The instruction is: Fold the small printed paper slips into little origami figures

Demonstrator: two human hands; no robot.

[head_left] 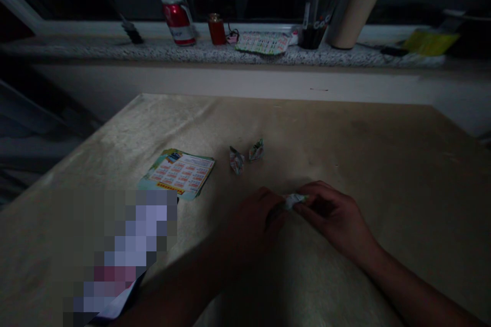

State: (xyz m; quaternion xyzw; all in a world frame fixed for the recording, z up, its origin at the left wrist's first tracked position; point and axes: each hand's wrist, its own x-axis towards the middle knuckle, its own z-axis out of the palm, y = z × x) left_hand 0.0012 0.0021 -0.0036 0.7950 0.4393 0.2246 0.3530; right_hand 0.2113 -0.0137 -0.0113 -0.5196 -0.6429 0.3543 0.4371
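Paper piece [294,201], small, pale and folded, held between the two hands, low over the near part of the worktop [345,138]. Pinched at its right end between thumb and fingers of the right hand [343,217], that grip closed on it. Met at its left end by the left hand [257,217], seen from the back and in deep shadow; closure of that grip too dark and hidden to tell.

Beyond the left hand, a pointed folded shape [237,161] and, just to its right and slightly farther off, a boat-like folded shape [255,151], near each other but apart. Left of these, a stack of printed cards [184,171], topped with rows of reddish print. Nearer, at lower left, a long object [134,245] masked by pixelation.

Past the far edge, along the speckled windowsill [215,56], left to right: red can [179,24], small red jar [217,29], crumpled printed sheet [263,43], white-lidded cup [315,20], tilted cardboard tube [358,7], and a blurred yellow item [429,42].
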